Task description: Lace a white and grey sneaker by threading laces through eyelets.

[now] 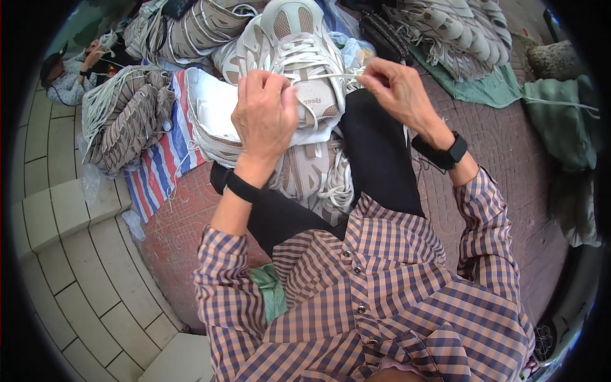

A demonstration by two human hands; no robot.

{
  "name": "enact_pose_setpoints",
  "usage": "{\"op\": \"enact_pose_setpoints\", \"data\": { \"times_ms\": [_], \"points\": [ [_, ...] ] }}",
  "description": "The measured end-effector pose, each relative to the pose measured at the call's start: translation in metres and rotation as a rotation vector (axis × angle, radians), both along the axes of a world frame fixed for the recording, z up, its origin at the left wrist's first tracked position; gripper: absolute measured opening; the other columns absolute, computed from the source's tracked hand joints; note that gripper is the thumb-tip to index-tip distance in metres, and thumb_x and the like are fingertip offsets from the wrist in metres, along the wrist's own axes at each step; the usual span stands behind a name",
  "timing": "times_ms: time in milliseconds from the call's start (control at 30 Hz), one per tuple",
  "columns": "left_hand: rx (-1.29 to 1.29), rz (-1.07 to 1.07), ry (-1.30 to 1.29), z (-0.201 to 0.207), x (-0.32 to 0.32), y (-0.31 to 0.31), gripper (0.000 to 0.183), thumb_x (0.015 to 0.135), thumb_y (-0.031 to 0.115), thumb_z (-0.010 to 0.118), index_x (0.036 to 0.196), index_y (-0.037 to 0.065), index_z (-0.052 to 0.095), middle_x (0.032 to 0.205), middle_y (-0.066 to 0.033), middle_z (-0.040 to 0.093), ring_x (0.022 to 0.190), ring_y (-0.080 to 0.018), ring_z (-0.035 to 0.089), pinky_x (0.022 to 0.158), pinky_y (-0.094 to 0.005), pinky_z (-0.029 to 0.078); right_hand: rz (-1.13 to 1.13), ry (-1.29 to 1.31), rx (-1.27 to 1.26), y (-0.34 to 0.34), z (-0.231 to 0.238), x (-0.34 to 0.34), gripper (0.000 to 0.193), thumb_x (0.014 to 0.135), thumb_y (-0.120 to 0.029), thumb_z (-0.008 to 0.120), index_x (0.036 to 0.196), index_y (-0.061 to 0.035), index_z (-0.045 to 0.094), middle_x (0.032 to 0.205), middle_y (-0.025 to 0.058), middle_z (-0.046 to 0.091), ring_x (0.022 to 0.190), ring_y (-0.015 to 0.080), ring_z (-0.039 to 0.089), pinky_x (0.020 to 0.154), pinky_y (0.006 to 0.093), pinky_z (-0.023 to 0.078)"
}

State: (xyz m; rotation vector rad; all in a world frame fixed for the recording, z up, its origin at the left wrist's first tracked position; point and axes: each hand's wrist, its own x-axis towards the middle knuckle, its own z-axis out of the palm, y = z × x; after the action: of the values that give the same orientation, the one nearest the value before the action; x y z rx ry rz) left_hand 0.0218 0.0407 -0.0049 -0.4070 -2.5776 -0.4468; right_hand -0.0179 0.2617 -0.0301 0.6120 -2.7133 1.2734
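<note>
A white-and-beige sneaker (304, 57) lies on the pile at my knees, its toe pointing away from me and its tongue towards me. White laces cross its upper. My right hand (398, 92) pinches a white shoelace (340, 76), drawn nearly level across the shoe to its right side. On the shoe's left side my left hand (264, 114) is closed, with the thumb smeared by motion; its fingers hide what they may hold. Below the sneaker, between my legs, sit more laced shoe uppers (312, 172). White padding (213, 102) shows left of my left hand.
Bundles of beige shoe uppers lie at the left (127, 114), far left (207, 28) and far right (455, 35). A striped sheet (159, 169) and a green sack (474, 86) cover parts of the paving. Another person (67, 76) handles a shoe at far left.
</note>
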Motion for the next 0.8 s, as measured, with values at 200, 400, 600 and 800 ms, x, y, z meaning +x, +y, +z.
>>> {"op": "enact_pose_setpoints", "data": {
  "times_ms": [200, 400, 600, 800],
  "points": [
    [-0.295, 0.161, 0.065, -0.005, -0.009, 0.018, 0.023, 0.063, 0.021, 0.071, 0.073, 0.007, 0.056, 0.088, -0.0067, 0.047, 0.089, -0.0253, 0.048, 0.074, -0.0359, 0.038, 0.033, 0.236, -0.062, -0.014, -0.004, 0.012, 0.013, 0.08, -0.012, 0.062, 0.08, -0.0011, 0.056, 0.066, 0.0095, 0.053, 0.056, 0.0225, 0.052, 0.051, 0.029, 0.04],
    [0.437, 0.053, -1.042, 0.023, -0.051, -0.04, 0.017, 0.066, 0.015, 0.061, 0.074, 0.0, 0.06, 0.077, -0.0057, 0.054, 0.072, -0.0159, 0.047, 0.063, -0.0324, 0.038, 0.149, 0.414, 0.228, -0.006, -0.002, 0.017, 0.007, 0.082, -0.013, 0.055, 0.079, -0.006, 0.055, 0.072, 0.0089, 0.053, 0.068, 0.029, 0.056, 0.06, 0.0372, 0.042],
    [0.697, 0.348, -1.154, 0.026, -0.053, -0.037, 0.017, 0.073, 0.023, 0.065, 0.073, 0.006, 0.062, 0.074, -0.0006, 0.055, 0.068, -0.0102, 0.045, 0.063, -0.0253, 0.034, 0.128, 0.303, 0.231, 0.0, -0.006, 0.016, 0.007, 0.08, -0.013, 0.06, 0.083, -0.0066, 0.062, 0.078, 0.0077, 0.057, 0.07, 0.0264, 0.055, 0.065, 0.0331, 0.043],
    [0.566, 0.215, -1.229, 0.025, -0.054, -0.051, 0.019, 0.074, 0.031, 0.067, 0.078, 0.013, 0.063, 0.077, 0.0036, 0.056, 0.075, -0.0087, 0.046, 0.07, -0.0256, 0.032, 0.161, 0.365, -0.052, -0.049, 0.003, -0.012, 0.009, 0.079, -0.015, 0.057, 0.08, -0.0063, 0.059, 0.076, 0.0107, 0.054, 0.073, 0.0293, 0.055, 0.063, 0.038, 0.043]
  ]
}}
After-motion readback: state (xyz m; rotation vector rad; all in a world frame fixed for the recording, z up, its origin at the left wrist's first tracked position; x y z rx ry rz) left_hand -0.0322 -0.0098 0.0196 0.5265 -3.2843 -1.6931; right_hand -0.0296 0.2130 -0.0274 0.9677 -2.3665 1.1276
